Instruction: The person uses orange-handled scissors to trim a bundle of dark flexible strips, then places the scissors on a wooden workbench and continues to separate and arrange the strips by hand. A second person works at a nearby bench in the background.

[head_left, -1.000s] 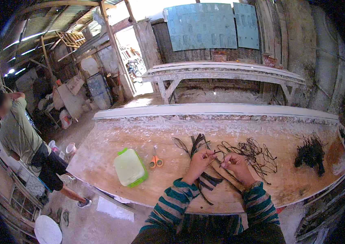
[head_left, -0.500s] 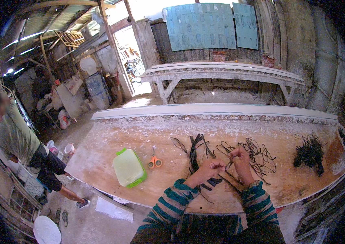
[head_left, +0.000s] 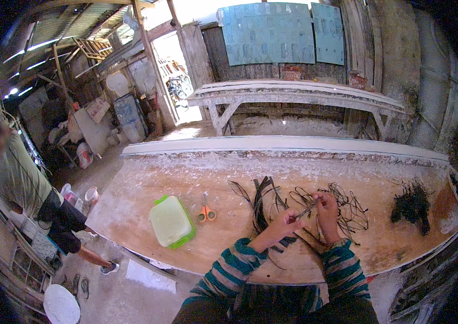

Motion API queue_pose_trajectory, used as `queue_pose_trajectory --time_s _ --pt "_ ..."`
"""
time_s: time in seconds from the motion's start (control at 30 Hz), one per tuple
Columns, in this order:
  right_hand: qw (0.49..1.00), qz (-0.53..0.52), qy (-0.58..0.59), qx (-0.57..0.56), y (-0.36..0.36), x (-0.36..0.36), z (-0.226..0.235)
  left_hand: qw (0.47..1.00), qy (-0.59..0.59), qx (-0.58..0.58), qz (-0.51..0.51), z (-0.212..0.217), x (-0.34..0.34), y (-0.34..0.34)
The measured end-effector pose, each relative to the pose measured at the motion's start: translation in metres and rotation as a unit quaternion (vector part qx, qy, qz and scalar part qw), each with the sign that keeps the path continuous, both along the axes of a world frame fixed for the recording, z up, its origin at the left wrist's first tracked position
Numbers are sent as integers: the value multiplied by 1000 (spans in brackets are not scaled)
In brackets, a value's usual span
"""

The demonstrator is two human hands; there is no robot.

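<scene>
A thin dark strip [head_left: 305,210] runs between my two hands above the wooden table. My left hand [head_left: 284,224] pinches one end, and my right hand [head_left: 326,209] grips the other, with fingers closed. Beneath and left of my left hand lies a bundle of flat black strips [head_left: 260,202]. A loose tangle of thin black cords [head_left: 352,208] spreads just right of my right hand. Farther left are orange-handled scissors [head_left: 206,214] and a box with a pale lid and green rim [head_left: 172,222].
A dense black clump of strands [head_left: 411,205] lies at the table's right end. A long white ledge [head_left: 283,144] lines the far edge of the wooden table [head_left: 132,200]. Another person [head_left: 26,178] stands at the left. A long bench [head_left: 299,97] stands behind.
My hands have drawn slightly apart, so more of the dark strip shows between them. My right hand has shifted a little right. The person at left has moved slightly.
</scene>
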State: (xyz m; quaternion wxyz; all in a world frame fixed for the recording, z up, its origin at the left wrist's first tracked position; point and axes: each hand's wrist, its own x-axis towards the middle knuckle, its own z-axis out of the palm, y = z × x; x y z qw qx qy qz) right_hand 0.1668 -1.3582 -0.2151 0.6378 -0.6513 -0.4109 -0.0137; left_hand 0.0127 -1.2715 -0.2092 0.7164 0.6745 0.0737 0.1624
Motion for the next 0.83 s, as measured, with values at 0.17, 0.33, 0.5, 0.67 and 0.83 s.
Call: queue_pose_trajectory --time_s 0.17,0.33,0.5,0.67,0.83 --pt "999 -21 -40 -10 -8 -3 14 963 -39 151 220 -4 2 19" --pt "989 128 60 -49 -19 -27 42 949 -10 55 310 7 -2 29" --pt "959 276 7 -58 -19 -37 38 923 -104 25 370 -1 2 39" --pt "889 427 144 -74 -23 -48 45 924 -118 2 362 -1 1 37" --pt "877 443 161 -94 -27 -45 44 934 -71 5 350 3 0 32"
